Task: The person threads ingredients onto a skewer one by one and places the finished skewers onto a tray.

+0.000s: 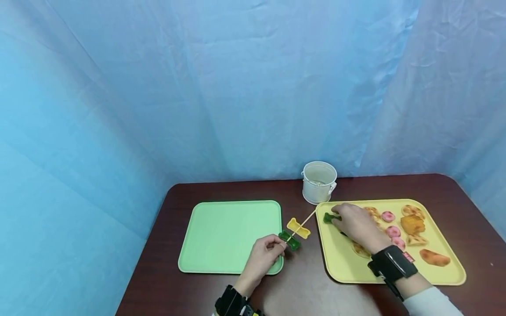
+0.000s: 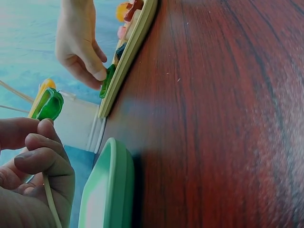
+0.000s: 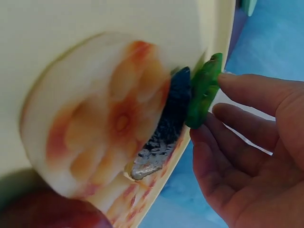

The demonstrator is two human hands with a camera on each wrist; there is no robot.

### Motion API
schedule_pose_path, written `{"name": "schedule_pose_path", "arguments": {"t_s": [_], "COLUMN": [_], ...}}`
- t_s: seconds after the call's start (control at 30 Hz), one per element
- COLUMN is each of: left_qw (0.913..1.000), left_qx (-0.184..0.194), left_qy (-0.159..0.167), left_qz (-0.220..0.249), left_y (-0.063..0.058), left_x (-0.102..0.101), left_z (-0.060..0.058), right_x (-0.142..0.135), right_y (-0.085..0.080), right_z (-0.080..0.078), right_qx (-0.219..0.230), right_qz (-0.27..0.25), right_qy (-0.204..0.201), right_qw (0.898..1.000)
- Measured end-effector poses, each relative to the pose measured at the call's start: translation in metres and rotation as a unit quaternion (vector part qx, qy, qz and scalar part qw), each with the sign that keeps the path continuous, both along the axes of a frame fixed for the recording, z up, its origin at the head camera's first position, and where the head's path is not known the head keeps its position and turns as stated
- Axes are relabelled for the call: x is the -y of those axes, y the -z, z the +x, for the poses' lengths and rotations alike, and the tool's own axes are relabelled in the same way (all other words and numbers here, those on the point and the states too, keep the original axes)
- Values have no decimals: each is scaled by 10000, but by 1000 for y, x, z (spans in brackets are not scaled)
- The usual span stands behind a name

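Stick with a yellow piece and a green piece on it is up over the table, between the green tray and the yellow tray. The left hand pinches it with finger and thumb. The right hand's thumb and fingers pinch another green bit at the yellow tray's edge, beside a dark piece.

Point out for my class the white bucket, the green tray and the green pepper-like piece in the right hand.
White bucket (image 1: 316, 190): head view, front outer wall.
Green tray (image 1: 231, 237): head view, bare flat base.
Green pepper-like piece (image 3: 204, 92) in the right hand (image 3: 273, 173): right wrist view, middle of its side.
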State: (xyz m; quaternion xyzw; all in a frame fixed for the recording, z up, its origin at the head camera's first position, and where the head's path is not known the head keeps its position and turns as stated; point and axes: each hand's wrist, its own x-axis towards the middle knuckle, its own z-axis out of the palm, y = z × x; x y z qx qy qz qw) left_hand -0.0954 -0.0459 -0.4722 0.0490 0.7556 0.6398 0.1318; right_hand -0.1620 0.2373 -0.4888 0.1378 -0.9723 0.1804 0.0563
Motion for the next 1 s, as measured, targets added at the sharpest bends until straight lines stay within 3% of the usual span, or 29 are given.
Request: {"name": "schedule_pose_path", "arguments": {"t_s": [0.37, 0.57, 0.77, 1.0], "left_qw": [9999, 9997, 9999, 9998], "left_qx": [148, 117, 110, 213], "left_qy": [12, -22, -21, 18], "left_qz": [20, -201, -122, 23], "left_y": [7, 15, 8, 33], "left_x": [-3, -5, -6, -3], "left_z": [-3, -7, -5, -12], "right_x": [1, 0, -2, -8], "right_y": [8, 8, 7, 5], "right_z": [-2, -3, -1, 7], "right_qx": [-159, -36, 138, 311], "right_qz": [382, 218, -128, -688], "right_qy": [-185, -149, -71, 41], "right_qw": [9990, 9996, 9998, 9971]}}
